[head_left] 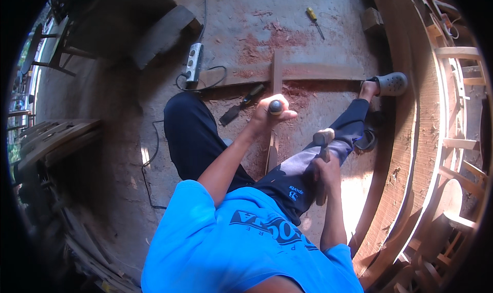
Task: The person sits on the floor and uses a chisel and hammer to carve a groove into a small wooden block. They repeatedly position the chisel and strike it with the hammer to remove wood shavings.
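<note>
Plainly, a glancing blow could slip off the chisel's rounded butt onto the knuckles, since the left hand (271, 114) is wrapped tight around the chisel (275, 107) standing on the wooden strip (272, 144) between the legs, while the right hand (324, 171) clenches the hammer (323, 154) raised close by.

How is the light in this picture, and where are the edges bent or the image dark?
Head view: sunlight falls hard on the floor by the right hand holding the mallet; the left side lies in deep shadow; the curved wooden frame bows with fisheye distortion; corners are black; the left hand on the chisel handle looks sharp.
</note>
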Tool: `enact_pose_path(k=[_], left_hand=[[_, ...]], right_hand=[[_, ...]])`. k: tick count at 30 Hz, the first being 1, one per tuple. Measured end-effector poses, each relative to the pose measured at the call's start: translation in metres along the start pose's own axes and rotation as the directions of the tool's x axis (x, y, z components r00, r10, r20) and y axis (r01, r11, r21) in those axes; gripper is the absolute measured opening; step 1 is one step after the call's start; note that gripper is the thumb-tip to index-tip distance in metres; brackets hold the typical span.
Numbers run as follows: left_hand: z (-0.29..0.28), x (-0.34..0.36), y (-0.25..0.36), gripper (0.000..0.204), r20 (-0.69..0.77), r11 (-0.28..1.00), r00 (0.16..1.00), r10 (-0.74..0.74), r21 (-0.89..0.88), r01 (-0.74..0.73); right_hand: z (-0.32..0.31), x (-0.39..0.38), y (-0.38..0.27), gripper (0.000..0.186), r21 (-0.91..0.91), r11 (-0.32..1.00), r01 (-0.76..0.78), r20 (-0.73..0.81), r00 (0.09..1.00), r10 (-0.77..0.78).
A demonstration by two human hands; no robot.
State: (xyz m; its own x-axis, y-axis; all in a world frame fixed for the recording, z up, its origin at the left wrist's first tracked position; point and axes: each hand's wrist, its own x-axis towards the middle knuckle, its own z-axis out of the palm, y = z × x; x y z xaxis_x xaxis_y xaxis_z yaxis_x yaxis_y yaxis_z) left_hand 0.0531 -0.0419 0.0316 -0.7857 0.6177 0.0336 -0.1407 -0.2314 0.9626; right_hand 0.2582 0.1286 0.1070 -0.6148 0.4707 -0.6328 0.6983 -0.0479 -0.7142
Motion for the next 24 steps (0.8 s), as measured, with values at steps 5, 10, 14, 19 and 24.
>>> enact_pose_path(k=[5, 10, 14, 19, 24], left_hand=[[0.011, -0.006, 0.001, 0.030, 0.021, 0.994, 0.999, 0.028, 0.105, -0.030], [0.018, -0.017, -0.003, 0.025, 0.109, 0.985, 0.990, 0.090, 0.136, -0.105], [0.021, -0.026, -0.006, 0.022, 0.052, 0.993, 0.994, 0.091, 0.075, -0.095], [0.026, -0.030, -0.007, 0.011, -0.024, 0.997, 0.999, -0.043, -0.073, 0.041], [0.021, -0.016, -0.025, 0.016, 0.125, 0.967, 0.991, -0.048, -0.244, 0.077]], right_hand=[[-0.026, -0.037, -0.115, 0.014, 0.071, 0.884, 0.461, -0.033, 0.887, -0.460], [-0.043, -0.089, -0.214, 0.016, 0.327, 0.416, 0.848, -0.244, 0.501, -0.830], [-0.003, -0.061, -0.185, 0.015, 0.249, 0.269, 0.930, -0.151, 0.312, -0.938], [0.047, -0.005, -0.096, 0.024, -0.675, 0.432, 0.599, 0.291, 0.754, -0.589], [-0.013, -0.070, -0.190, 0.016, -0.303, 0.530, 0.792, 0.053, 0.569, -0.821]])
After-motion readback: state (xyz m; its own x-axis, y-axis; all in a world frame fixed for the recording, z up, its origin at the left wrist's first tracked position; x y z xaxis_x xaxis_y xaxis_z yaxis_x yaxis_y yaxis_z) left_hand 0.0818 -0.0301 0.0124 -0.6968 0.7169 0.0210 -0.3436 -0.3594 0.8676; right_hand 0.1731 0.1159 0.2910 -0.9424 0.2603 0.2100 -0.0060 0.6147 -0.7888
